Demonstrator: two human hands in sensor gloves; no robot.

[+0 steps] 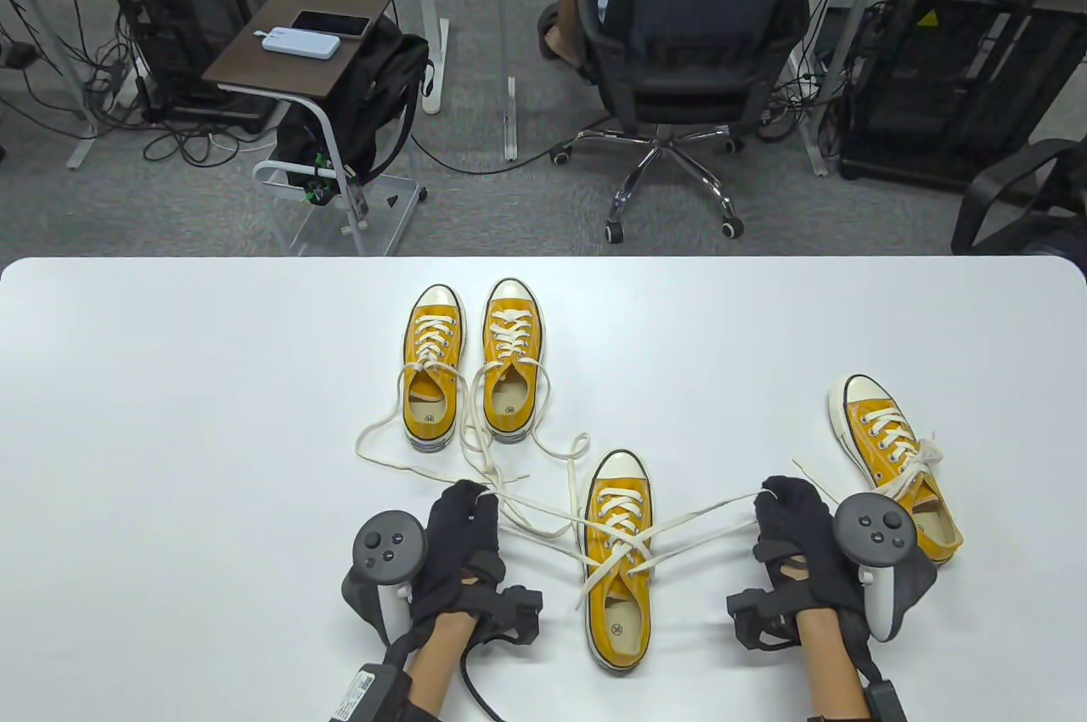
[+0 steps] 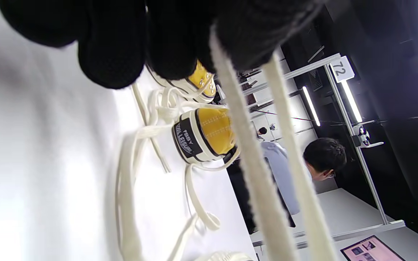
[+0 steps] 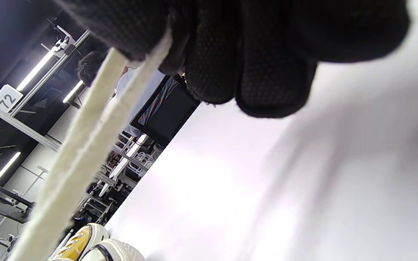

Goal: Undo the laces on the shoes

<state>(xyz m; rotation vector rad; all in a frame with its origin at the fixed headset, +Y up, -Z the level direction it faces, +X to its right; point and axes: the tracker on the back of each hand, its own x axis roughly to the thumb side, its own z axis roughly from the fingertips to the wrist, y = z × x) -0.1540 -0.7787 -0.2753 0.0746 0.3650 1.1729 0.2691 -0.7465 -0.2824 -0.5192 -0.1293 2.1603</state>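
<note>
Both hands are pulling outward, the left hand (image 1: 459, 535) and right hand (image 1: 794, 539) each pinching a lace end (image 1: 705, 511) of the near shoe (image 1: 618, 561) mid-desk (image 1: 170, 416), drawing its bow apart.

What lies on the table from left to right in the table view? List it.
Left hand pinching lace ends → pair of unlaced yellow shoes farther back → middle shoe with its laces pulled taut to both sides → right hand pinching lace ends → tilted shoe, bow still tied.
</note>
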